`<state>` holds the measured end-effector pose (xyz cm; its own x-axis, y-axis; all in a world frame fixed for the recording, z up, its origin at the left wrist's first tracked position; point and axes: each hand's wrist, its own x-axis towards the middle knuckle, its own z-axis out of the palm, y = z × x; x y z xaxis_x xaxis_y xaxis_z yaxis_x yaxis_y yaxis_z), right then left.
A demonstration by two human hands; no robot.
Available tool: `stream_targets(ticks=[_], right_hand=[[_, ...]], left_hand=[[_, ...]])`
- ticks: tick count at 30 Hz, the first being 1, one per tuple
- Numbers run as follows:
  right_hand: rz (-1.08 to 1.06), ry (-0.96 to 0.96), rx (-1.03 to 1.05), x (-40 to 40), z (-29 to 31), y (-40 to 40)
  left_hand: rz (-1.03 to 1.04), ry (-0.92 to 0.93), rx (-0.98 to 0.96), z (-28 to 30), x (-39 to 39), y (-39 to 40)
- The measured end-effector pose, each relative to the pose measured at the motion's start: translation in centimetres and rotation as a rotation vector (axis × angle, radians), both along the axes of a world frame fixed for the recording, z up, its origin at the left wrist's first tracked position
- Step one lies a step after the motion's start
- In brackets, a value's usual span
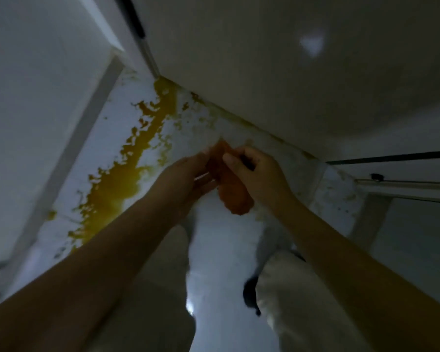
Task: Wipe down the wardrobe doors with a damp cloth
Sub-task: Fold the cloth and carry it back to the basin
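— Below the white wardrobe door [290, 67], above the floor [142, 102]: what's held?
— An orange cloth [233, 189], bunched, gripped by both hands: left hand [186, 176] and right hand [257, 174], fingers curled. Yellow spill [117, 184] lies left of the cloth.

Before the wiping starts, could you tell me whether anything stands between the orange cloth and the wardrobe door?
Nothing visible does. Both the left hand and right hand grip the orange cloth, and open air separates it from the white wardrobe door just ahead.
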<state>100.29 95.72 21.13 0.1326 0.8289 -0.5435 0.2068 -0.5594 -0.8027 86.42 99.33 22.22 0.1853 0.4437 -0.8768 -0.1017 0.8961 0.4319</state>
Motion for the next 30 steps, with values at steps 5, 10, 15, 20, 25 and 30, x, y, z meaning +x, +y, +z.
stream_targets(ticks=[5,10,15,20,25,30], right_hand=[[0.031,-0.009,0.026,-5.8,15.8,-1.2],[0.158,0.07,0.119,-9.7,28.9,-2.8],[0.461,0.143,0.139,-13.9,38.2,-6.5],[0.895,0.097,0.233,-20.3,45.5,-13.1],[1.2,0.19,0.234,-30.4,50.3,-23.4],[1.283,0.371,0.165,-41.3,51.5,-36.9]], left_hand=[[0.149,0.076,0.025,16.7,-4.9,-1.8],[0.145,0.028,0.221,29.4,-9.2,-6.5],[0.401,0.034,0.347,39.6,-13.1,-14.3],[0.699,0.019,0.378,47.0,-18.2,-24.9],[1.055,0.101,0.401,50.4,-25.3,-38.1],[1.321,0.126,0.384,51.4,-33.2,-53.8]])
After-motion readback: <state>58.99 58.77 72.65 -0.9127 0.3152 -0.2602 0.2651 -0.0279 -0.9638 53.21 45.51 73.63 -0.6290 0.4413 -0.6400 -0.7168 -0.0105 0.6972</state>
